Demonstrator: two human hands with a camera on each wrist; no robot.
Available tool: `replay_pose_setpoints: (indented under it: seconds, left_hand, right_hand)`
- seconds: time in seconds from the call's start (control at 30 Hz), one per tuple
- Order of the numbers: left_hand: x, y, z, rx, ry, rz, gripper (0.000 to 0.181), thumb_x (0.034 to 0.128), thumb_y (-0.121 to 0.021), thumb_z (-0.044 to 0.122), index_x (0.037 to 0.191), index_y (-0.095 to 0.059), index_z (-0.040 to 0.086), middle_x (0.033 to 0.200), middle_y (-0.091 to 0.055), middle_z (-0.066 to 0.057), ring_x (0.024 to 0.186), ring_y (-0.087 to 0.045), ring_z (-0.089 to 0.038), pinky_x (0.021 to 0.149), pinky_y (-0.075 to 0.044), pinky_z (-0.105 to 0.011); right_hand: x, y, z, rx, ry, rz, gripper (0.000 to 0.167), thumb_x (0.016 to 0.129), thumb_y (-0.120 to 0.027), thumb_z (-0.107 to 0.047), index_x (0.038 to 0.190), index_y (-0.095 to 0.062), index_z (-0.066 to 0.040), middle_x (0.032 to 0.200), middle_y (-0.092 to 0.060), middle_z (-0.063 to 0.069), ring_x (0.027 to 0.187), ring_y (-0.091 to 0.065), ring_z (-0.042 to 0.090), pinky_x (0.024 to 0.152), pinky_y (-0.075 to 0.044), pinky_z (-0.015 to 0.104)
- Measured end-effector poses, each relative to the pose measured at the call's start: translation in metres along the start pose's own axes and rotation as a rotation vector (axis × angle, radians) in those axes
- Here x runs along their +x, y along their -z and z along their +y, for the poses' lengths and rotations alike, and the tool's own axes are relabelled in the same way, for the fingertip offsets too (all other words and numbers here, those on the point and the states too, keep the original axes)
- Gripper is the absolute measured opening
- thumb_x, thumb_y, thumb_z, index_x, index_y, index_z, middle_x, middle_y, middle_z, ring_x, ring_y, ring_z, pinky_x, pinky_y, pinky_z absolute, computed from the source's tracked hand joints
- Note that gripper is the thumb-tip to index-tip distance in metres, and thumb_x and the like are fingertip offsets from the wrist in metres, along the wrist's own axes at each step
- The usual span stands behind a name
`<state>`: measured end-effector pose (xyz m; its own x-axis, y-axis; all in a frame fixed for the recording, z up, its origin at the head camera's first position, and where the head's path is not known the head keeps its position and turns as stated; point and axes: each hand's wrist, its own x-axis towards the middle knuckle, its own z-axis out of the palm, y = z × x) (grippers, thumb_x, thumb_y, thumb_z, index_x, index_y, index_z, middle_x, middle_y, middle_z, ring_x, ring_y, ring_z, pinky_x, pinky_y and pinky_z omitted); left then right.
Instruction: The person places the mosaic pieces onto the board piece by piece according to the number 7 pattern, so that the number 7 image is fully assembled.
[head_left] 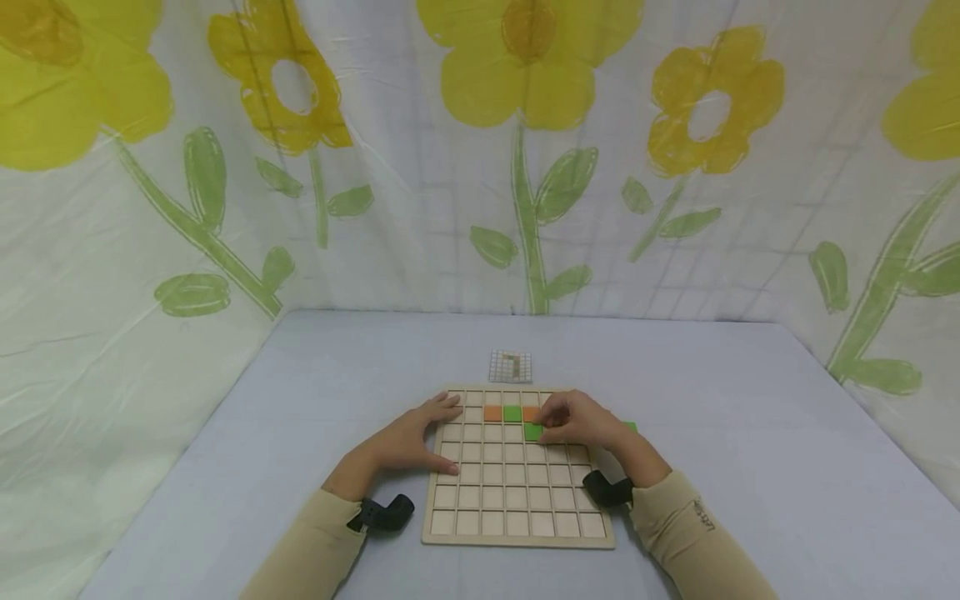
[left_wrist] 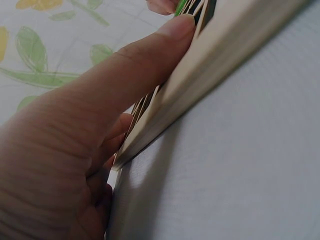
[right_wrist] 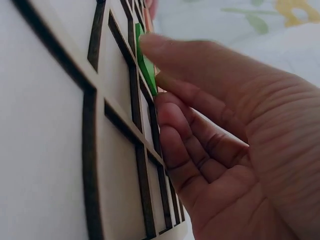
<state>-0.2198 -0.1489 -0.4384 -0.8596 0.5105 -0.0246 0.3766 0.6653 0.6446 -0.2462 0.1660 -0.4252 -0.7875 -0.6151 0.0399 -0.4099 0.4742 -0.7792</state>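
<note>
A light wooden grid board (head_left: 517, 541) lies on the table. In its second row are an orange tile (head_left: 492, 413), a green tile (head_left: 512, 413) and another orange tile (head_left: 530, 412). Just below the latter, the right hand (head_left: 581, 421) holds a green tile (head_left: 532, 432) by its edge between thumb and fingers; in the right wrist view this green tile (right_wrist: 145, 62) looks tilted at its cell. The left hand (head_left: 408, 437) rests on the board's left edge, fingers spread; its thumb lies on the frame in the left wrist view.
Behind the board lies a small card with a grid pattern (head_left: 511, 367). Something green (head_left: 631, 426) shows beside the right wrist, mostly hidden by the arm. A flowered curtain (head_left: 420, 250) hangs behind the table (head_left: 360, 350).
</note>
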Motion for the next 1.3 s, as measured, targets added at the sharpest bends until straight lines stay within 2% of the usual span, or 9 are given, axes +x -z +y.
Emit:
replay_pose_setpoints:
  seconds: [0.3,0.43,0.63,0.87,1.0,1.3]
  left_hand:
    - [-0.001,-0.001,0.000,0.006,0.012,0.000,0.093,0.0606,-0.082,0.051,0.139,-0.045,0.018,0.153,-0.029,0.003,0.146,-0.013,-0.021,0.117,-0.018,-0.049]
    - [0.001,-0.001,0.000,0.011,0.009,-0.009,0.094,0.0607,-0.081,0.053,0.140,-0.043,0.019,0.153,-0.028,0.005,0.146,-0.012,-0.020,0.117,-0.017,-0.048]
    - [0.003,-0.001,-0.001,0.005,0.008,-0.010,0.095,0.0605,-0.081,0.052,0.140,-0.043,0.018,0.154,-0.027,0.004,0.146,-0.012,-0.020,0.117,-0.017,-0.048]
    - [0.002,-0.001,-0.001,0.010,0.004,-0.007,0.094,0.0610,-0.081,0.052,0.140,-0.043,0.018,0.153,-0.028,0.003,0.146,-0.012,-0.021,0.117,-0.017,-0.049]
    - [0.002,-0.001,-0.002,0.008,0.002,-0.008,0.094,0.0609,-0.081,0.052,0.140,-0.043,0.018,0.153,-0.028,0.004,0.146,-0.012,-0.020,0.117,-0.017,-0.048]
    - [0.002,-0.001,-0.002,0.003,0.014,-0.008,0.094,0.0606,-0.081,0.052,0.140,-0.044,0.019,0.153,-0.028,0.005,0.146,-0.012,-0.019,0.117,-0.017,-0.049]
  right_hand:
    - [0.000,0.004,-0.001,-0.007,-0.056,-0.017,0.024,0.077,-0.077,-0.022,0.097,-0.072,-0.010,0.096,-0.068,0.004,0.081,-0.060,0.007,0.071,-0.052,0.021]
    - [-0.003,0.010,-0.003,0.023,-0.062,-0.017,0.026,0.078,-0.075,-0.022,0.100,-0.071,-0.008,0.102,-0.068,0.008,0.087,-0.062,0.011,0.077,-0.053,0.024]
    - [-0.008,0.021,-0.004,-0.016,-0.068,0.020,0.030,0.080,-0.073,-0.024,0.103,-0.071,-0.006,0.104,-0.067,0.009,0.090,-0.060,0.015,0.080,-0.052,0.028]
    - [-0.019,0.029,0.002,-0.041,-0.131,0.077,0.026,0.080,-0.073,-0.022,0.102,-0.071,-0.008,0.102,-0.067,0.005,0.092,-0.061,0.014,0.082,-0.052,0.029]
    - [-0.027,0.032,0.007,-0.021,-0.158,0.098,0.027,0.079,-0.074,-0.023,0.101,-0.071,-0.007,0.102,-0.067,0.007,0.092,-0.061,0.016,0.081,-0.052,0.030]
    - [-0.042,0.040,0.017,-0.058,-0.166,0.137,0.029,0.079,-0.074,-0.018,0.101,-0.069,-0.001,0.099,-0.067,0.011,0.087,-0.061,0.014,0.072,-0.051,0.021]
